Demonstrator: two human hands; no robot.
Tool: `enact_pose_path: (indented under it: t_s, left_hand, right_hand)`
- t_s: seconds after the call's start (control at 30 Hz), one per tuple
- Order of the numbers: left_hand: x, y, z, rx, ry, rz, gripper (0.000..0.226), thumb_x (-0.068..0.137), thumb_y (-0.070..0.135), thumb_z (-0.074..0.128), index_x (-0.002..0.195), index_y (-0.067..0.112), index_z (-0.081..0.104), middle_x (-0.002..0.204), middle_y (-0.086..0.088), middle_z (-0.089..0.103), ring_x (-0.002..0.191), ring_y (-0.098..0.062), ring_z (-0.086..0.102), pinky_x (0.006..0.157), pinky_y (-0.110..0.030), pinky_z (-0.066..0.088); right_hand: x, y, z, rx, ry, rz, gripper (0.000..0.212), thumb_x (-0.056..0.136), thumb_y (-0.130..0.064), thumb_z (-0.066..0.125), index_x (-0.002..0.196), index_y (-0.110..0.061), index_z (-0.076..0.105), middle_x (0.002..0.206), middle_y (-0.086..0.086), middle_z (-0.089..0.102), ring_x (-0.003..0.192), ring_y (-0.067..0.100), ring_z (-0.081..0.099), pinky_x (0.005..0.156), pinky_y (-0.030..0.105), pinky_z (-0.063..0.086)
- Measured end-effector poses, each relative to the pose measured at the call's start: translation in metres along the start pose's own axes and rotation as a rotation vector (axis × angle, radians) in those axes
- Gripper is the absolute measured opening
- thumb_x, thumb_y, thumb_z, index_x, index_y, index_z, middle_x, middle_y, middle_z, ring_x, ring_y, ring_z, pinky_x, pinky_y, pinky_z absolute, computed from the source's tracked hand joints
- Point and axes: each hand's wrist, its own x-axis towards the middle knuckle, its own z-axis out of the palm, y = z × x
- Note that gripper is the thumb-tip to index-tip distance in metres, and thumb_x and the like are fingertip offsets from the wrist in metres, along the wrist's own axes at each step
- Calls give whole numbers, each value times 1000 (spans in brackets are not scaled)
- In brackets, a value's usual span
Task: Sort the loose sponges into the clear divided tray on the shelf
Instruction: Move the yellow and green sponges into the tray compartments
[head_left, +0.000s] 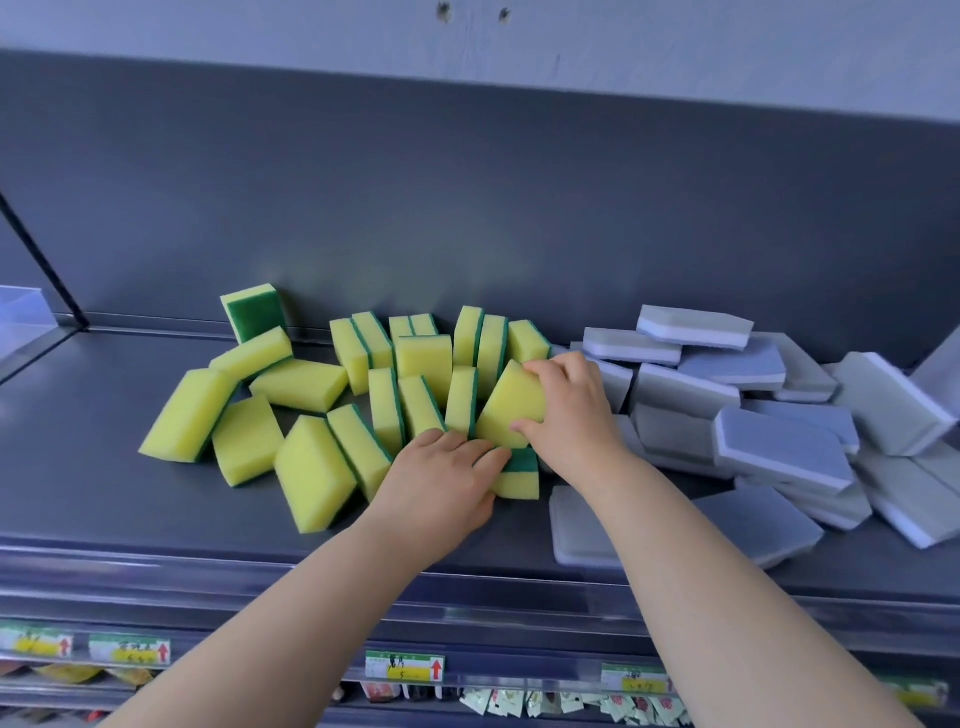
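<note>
Left of the held yellow sponge (511, 405), yellow-and-green sponges (311, 473) lay scattered or stood on edge on the grey shelf (104, 493). Just below that sponge the left grip (441, 480) rested with its fingers stretched out, unclosed, over a green-topped sponge (519, 480), while the right grip (571, 410) clasped the tilted yellow sponge between fingers and thumb. Right of it, grey sponges (779, 452) lay piled

My left hand (441, 483) covered part of a green-backed sponge (519, 478). Right of that hand, my right hand (571, 410) hid an edge of the yellow sponge (511, 405) it gripped. Far left of it, the frame cut a clear panel (23, 317); below it, I couldn't read the price tags (404, 666).
</note>
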Motion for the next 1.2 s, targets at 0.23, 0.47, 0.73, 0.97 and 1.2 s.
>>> enact_pose_path:
  t_s: [0.23, 0.47, 0.73, 0.97, 1.2]
  left_hand:
    - [-7, 8, -34, -314, 11, -330, 42, 83, 24, 56, 124, 18, 54, 112, 4, 62, 91, -18, 61, 69, -26, 49]
    - [-17, 8, -57, -582, 235, -444, 64, 85, 2, 51, 137, 37, 36, 109, 10, 42, 73, -3, 47, 61, -12, 39]
    - [-23, 24, -79, -708, 362, -627, 47, 85, 19, 63, 121, 42, 46, 100, 24, 50, 88, 3, 48, 65, -9, 39]
    - [-56, 35, -93, -590, 312, -636, 43, 82, 24, 69, 112, 49, 51, 111, 29, 47, 94, 7, 49, 74, -5, 37]
    - [-124, 14, -112, -402, 251, -655, 56, 77, 9, 73, 124, 34, 54, 111, 21, 47, 102, 23, 37, 81, 5, 28]
  right_hand:
    - [-9, 0, -16, 123, -7, -8, 43, 83, -24, 66, 121, -18, 48, 122, 1, 52, 119, 18, 32, 91, 24, 28]
    - [-30, 1, -35, 271, 102, -5, 42, 78, -22, 70, 117, -22, 54, 108, -9, 54, 114, 15, 39, 86, 24, 35]
    - [-66, 2, -59, 498, 165, -4, 38, 78, -18, 71, 114, -21, 58, 108, -11, 52, 105, 11, 50, 94, 27, 41]
    - [-87, -15, -40, 621, 116, -173, 40, 81, -10, 68, 118, -22, 60, 107, -22, 49, 101, -16, 44, 89, 3, 32]
    - [-102, -70, -13, 563, 39, -361, 45, 80, -5, 68, 120, -25, 59, 112, -12, 51, 107, 1, 47, 93, 3, 29]
